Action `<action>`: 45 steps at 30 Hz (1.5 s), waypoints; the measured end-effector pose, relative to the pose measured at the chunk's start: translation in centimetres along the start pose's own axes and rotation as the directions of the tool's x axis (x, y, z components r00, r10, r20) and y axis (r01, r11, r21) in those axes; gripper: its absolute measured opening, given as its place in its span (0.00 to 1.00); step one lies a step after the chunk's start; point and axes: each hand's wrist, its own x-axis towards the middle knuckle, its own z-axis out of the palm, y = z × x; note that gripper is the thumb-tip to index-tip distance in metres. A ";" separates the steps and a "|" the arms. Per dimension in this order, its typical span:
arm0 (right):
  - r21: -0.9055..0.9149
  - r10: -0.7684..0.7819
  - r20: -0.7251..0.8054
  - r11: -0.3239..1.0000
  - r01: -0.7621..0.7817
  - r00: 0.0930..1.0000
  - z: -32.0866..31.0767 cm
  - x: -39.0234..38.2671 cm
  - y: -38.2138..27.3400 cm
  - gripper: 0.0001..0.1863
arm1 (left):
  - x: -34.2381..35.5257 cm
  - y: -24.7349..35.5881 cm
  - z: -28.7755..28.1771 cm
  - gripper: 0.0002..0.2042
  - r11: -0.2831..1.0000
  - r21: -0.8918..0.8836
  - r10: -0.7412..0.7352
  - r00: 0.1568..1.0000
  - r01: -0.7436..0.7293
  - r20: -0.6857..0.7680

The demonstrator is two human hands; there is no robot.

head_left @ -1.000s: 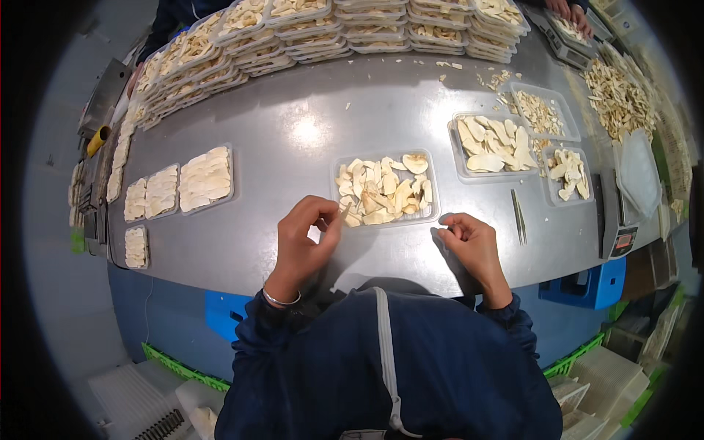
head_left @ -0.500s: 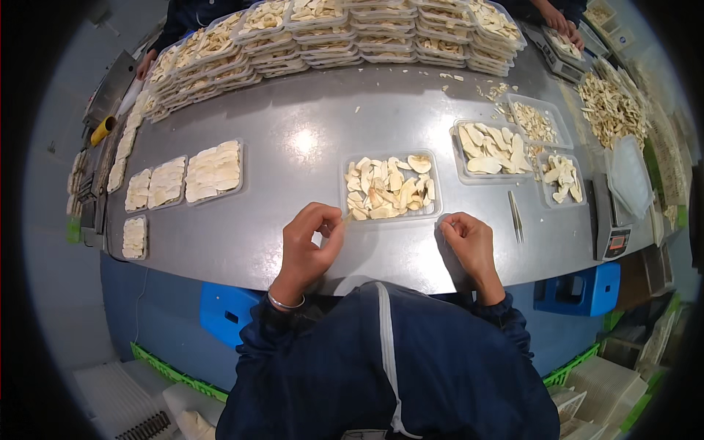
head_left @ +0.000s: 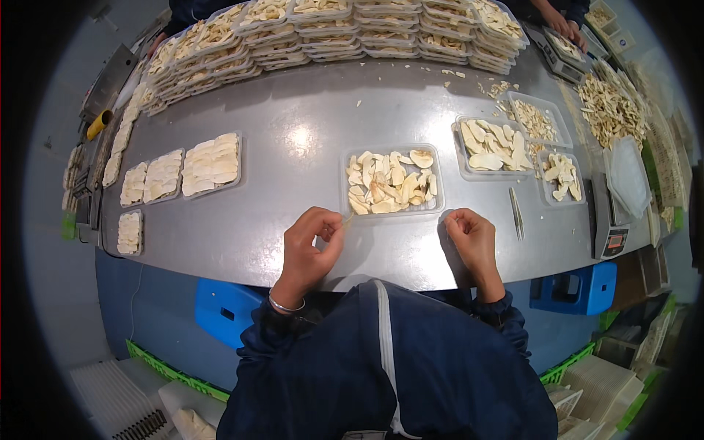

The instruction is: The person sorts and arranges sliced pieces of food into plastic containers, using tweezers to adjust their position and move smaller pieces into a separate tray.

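Note:
A clear plastic tray [head_left: 438,198] of loose, pale dried mushroom slices [head_left: 389,180] sits on the steel table in front of me. Just off its near left corner is my left hand [head_left: 314,238], thumb and forefinger pinched on a thin, pale mushroom slice [head_left: 347,218] seen nearly edge-on. Near the opposite corner, my right hand [head_left: 473,236] is closed with thumb against fingers. Whatever those fingers hold, if anything, is too small to make out. To the right of that hand lie metal tweezers [head_left: 517,214].
More trays of slices [head_left: 493,147] stand at right, beside a scale [head_left: 612,238] and a heap of slices [head_left: 612,110]. Neatly layered trays [head_left: 213,165] sit at left. Stacked trays [head_left: 389,37] line the far edge. A co-worker's hands [head_left: 568,29] are at another scale, far right.
My hands stay pinched at almost the same places, the right one shifting slightly. The view has turned a little. At the far left, another person's hand has drawn back behind the stacks.

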 end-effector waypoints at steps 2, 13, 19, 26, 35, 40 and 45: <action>0.003 -0.002 -0.004 1.000 0.002 1.000 -0.1 0.0 -0.1 0.06 | -0.1 0.0 0.0 0.07 1.000 -0.011 -0.004 1.000 0.004 -0.003; 0.045 -0.003 -0.025 0.999 0.004 1.000 -0.3 -0.1 0.4 0.06 | -0.9 -0.5 -0.3 0.07 0.999 -0.022 0.023 1.000 -0.023 -0.017; -0.012 0.030 -0.037 0.999 -0.030 0.999 0.4 -0.3 -0.5 0.06 | -1.2 -0.4 -0.4 0.06 0.999 -0.049 -0.002 1.000 0.001 -0.025; -0.094 -0.003 -0.034 0.996 0.000 0.999 0.3 -0.1 -1.0 0.06 | -1.0 -0.8 -0.4 0.06 0.999 -0.041 0.007 1.000 -0.008 -0.019; 0.223 0.120 0.047 0.966 -0.128 0.992 -1.3 0.4 -0.6 0.05 | -1.1 -1.2 -0.6 0.06 0.999 -0.050 -0.018 0.998 0.016 -0.052; 0.270 0.098 -0.001 0.958 -0.094 0.995 -3.1 1.0 -0.1 0.04 | -1.0 -1.3 -0.7 0.06 0.999 -0.041 -0.029 0.999 0.027 -0.041; 0.233 0.025 -0.043 0.972 -0.014 0.999 -4.8 1.8 -0.8 0.03 | -1.0 -1.3 -0.8 0.07 1.000 -0.017 -0.022 0.999 0.022 -0.022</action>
